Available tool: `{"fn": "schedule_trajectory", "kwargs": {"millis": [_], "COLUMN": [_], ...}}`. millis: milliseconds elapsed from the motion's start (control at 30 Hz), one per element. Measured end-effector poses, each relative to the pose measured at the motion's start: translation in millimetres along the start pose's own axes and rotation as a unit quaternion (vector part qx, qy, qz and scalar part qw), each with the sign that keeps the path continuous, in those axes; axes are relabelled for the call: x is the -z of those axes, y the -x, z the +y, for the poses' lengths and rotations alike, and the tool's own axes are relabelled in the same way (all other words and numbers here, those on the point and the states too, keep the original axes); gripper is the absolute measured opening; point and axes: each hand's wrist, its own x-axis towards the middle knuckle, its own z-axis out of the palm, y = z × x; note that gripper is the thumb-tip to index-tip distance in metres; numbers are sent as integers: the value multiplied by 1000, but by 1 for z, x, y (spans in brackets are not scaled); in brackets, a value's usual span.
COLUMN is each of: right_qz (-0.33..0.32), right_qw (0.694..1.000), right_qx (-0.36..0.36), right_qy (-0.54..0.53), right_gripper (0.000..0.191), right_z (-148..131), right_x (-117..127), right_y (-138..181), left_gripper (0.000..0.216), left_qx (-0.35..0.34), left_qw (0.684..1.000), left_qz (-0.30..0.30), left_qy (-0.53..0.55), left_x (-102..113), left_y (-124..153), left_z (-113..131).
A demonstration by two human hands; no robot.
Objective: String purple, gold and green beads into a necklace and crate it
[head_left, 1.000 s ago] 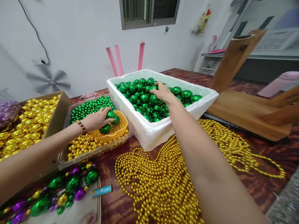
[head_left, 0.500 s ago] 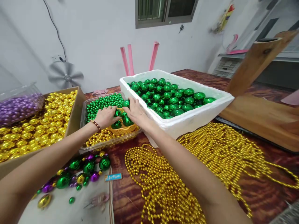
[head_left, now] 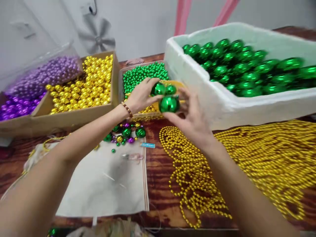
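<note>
Just in front of the yellow basket (head_left: 181,86), both of my hands are closed on shiny green balls. My left hand (head_left: 142,96), a brown beaded bracelet at its wrist, has thumb and fingers around one green ball (head_left: 158,88). My right hand (head_left: 194,117) grips a larger-looking green ball (head_left: 169,104) between thumb and fingers. A third green ball (head_left: 171,89) shows between the hands; whether it is held or lies in the basket I cannot tell. Behind them, a clear tray holds small green beads (head_left: 144,75) and gold beads (head_left: 149,109).
A white foam box (head_left: 195,70) of green balls stands at right. Gold bead strands (head_left: 266,158) spread below it. Cardboard boxes (head_left: 74,115) hold gold and purple beads at left. Mixed beads (head_left: 126,132) and a blue label (head_left: 148,145) lie by a pale cloth (head_left: 98,184). A fan (head_left: 98,39) stands behind.
The view has swung down and closer. My right hand has come away from the foam box's edge, and the green balls now show between my hands, lifted in front of the basket.
</note>
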Motion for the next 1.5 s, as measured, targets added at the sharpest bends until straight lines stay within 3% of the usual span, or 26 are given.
{"fn": "schedule_trajectory", "kwargs": {"millis": [100,167,267,367,600,833,900,967,1067,1133,1167,1233,1333,1500], "right_qz": [-58,-101,-145,-178,-185,-197,-180,-132,-83,-116,-148,-219,-297,-340], "right_qw": [995,992,987,968,951,935,938,945,965,978,979,971,949,902], "right_qx": [47,53,36,15,-1,-33,-31,-23,-1,-8,-20,-51,-70,-71], "right_qy": [-69,-48,62,174,247,293,293,298,250,175,138,86,82,255], "right_gripper": [61,54,54,56,59,64,68,65,40,24,21,18,16,23], "right_z": [0,6,16,20,15,21,17,6,-17,-34,-42,-57,-80,-110], "right_x": [-34,-57,-82,-94,-116,-115,-112,-109,-111,-116,-120,-129,-145,-169], "right_y": [49,71,80,70,61,61,64,75,113,148,166,199,227,219], "left_gripper": [57,59,55,51,55,52,52,52,46,44,43,41,38,34], "left_qx": [2,14,49,99,168,216,263,320,397,421,424,423,426,420], "left_qw": [999,998,994,989,980,952,922,863,702,592,555,519,492,446], "left_qz": [-30,-41,-53,-73,-33,27,53,88,146,160,158,140,122,120], "left_qy": [26,50,86,84,97,214,280,381,573,668,698,730,750,781], "left_x": [1,-3,-13,-27,-54,-52,-47,-41,-29,-18,-13,-3,3,3], "left_y": [67,115,180,227,282,315,322,328,340,352,358,372,391,415], "left_z": [-1,-4,-11,-19,-27,-20,-21,-23,-29,-34,-36,-39,-40,-37]}}
